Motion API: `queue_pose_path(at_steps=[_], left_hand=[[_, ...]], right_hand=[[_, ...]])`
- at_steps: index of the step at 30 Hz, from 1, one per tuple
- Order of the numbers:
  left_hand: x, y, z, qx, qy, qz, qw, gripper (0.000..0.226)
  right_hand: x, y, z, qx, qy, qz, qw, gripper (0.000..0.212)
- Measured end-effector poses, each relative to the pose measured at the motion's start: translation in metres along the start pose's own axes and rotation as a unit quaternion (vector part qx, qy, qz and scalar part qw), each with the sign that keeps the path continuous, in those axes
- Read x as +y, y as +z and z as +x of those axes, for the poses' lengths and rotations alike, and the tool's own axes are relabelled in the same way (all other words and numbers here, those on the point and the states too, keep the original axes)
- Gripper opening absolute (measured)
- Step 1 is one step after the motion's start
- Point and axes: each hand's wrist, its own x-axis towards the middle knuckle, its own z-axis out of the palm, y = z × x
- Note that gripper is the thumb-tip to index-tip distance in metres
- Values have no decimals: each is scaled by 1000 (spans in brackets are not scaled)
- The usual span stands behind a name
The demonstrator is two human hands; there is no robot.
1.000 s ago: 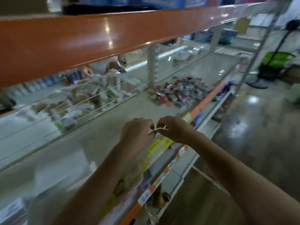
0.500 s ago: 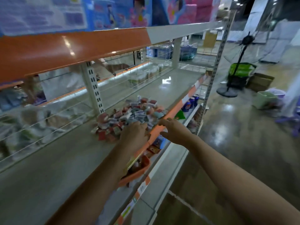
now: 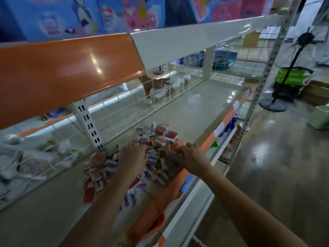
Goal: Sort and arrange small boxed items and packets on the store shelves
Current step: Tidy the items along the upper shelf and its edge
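- The shelf point(image 3: 204, 111) carries a loose pile of small boxes point(image 3: 156, 138) near its orange front edge point(image 3: 229, 116).
- The boxes look light, stiff and easily scattered; best pinched by their flat sides.
- The left hand point(image 3: 132, 157) rests palm-down in the pile, fingers curled; what it grips is hidden.
- The right hand point(image 3: 193, 156), beside the front edge, pinches one box.

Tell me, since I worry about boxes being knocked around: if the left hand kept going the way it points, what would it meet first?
The left hand points up-shelf into the pile of small boxes; it would probably meet the red and white boxes just beyond its fingertips first, though depth is unclear.
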Motion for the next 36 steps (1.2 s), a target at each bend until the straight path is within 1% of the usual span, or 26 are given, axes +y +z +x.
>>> queue_pose_path(at_steps=[1, 3, 7, 10, 14, 17, 19, 22, 24, 28, 32, 36], left_hand=[[0, 3, 3, 1, -5, -5, 1000, 32], [0, 5, 6, 8, -19, -22, 1000, 28], [1, 10, 5, 38, -54, -77, 995, 19], [4, 10, 1, 60, -83, -111, 988, 19], [10, 5, -13, 77, -119, -149, 979, 21], [20, -4, -31, 102, -153, -186, 965, 24], [26, -10, -45, 116, -183, -202, 955, 25], [31, -21, -71, 152, -227, -192, 943, 27], [33, -29, -93, 162, -260, -172, 936, 29], [30, -47, -147, 190, -300, -117, 928, 24], [28, -63, -208, 211, -361, -96, 903, 21], [17, -76, -284, 238, -400, -76, 882, 30]], right_hand=[[2, 1, 2, 5, -7, 5, 1000, 39], [3, 1, 4, 15, -33, 10, 999, 37], [6, -3, 8, -9, -73, 18, 997, 39], [9, -8, 14, -28, -114, 1, 993, 40], [16, -15, 27, -11, -169, -21, 985, 39], [18, -18, 35, -18, -217, 42, 975, 48], [15, -20, 36, -15, -264, 99, 959, 54], [1, -22, 32, -29, -331, 176, 927, 39], [-14, -22, 26, -41, -369, 197, 907, 36], [-55, -21, 3, -68, -425, 221, 875, 42], [-103, -18, -31, -96, -488, 259, 828, 38], [-154, -9, -78, -118, -538, 281, 786, 32]])
